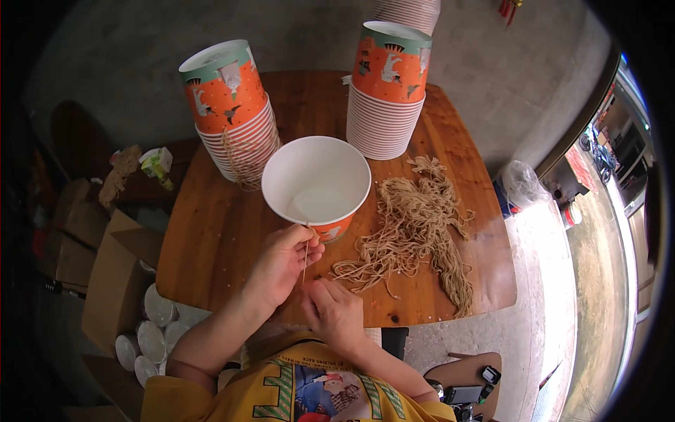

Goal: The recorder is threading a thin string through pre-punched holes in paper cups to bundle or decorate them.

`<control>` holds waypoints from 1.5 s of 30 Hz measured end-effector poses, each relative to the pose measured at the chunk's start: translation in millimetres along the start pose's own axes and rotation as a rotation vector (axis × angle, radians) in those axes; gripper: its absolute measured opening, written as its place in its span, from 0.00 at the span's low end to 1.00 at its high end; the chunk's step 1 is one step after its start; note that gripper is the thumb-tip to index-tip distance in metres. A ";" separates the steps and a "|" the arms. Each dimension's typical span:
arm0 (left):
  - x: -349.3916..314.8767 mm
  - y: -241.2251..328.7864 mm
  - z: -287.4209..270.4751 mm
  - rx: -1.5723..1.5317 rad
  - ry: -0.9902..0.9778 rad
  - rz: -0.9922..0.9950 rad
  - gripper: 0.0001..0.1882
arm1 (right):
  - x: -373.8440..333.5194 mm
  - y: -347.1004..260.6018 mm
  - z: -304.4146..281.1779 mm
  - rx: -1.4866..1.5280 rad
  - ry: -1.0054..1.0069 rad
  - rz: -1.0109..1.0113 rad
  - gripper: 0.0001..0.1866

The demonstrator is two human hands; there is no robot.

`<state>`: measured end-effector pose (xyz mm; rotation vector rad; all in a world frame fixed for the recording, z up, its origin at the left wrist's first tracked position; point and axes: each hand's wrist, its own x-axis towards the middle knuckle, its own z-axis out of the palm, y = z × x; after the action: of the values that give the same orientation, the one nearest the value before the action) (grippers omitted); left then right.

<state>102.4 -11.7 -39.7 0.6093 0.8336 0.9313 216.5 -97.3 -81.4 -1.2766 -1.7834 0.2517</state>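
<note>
Item, one bucket (325, 165), white inside and orange outside, upright at the middle of the wooden table (218, 246). Item, one thin cord (305, 264), running straight between the hands at the bucket's near side. We find the left hand (287, 261) just below the rim, thumb and fingers pinched on the cord and hiding part of the bucket's front. The right hand (333, 309) sits nearer and to the right, fingers curled closed on the cord's lower end.

Items about the work: at far left, a stack of nested buckets (226, 105), loose strands draped down its side, crowding the bucket's far left; at far right, a second stack (387, 91). To the right we enter a tangled heap of tan strands (422, 225) (a sprawling lot, one tail reaching the table's near edge), taking up the space beside the bucket. Left of the table, an open cardboard box (112, 288) holds round, whitish containers (151, 339).
</note>
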 end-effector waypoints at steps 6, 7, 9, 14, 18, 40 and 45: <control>5.5 10.9 -4.2 0.050 0.035 0.032 0.05 | 0.1 -0.9 0.0 -0.042 -0.022 -0.002 0.06; 6.4 12.0 -4.8 0.070 0.043 0.027 0.06 | 0.2 -0.7 -0.4 -0.048 -0.030 0.000 0.06; 6.3 11.8 -3.4 0.076 0.044 0.013 0.06 | -2.7 1.9 1.5 -0.048 -0.038 0.010 0.05; 15.9 19.5 -26.6 0.188 -0.024 0.063 0.07 | -1.3 6.2 -12.4 0.097 -0.053 0.180 0.08; 14.3 24.6 -41.4 0.097 0.121 0.221 0.07 | -6.6 13.3 -62.4 0.555 -0.098 0.324 0.14; 2.1 71.7 -41.4 1.498 0.070 1.117 0.13 | 49.4 10.6 -127.8 1.265 0.126 0.400 0.06; 4.3 98.3 -71.4 1.495 -0.132 0.922 0.14 | 72.9 24.4 -102.7 1.442 0.103 0.453 0.08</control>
<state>1.0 45.9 -5.5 2.4682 1.0540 0.9042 305.5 -58.1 2.2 -0.5248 -0.7421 1.3797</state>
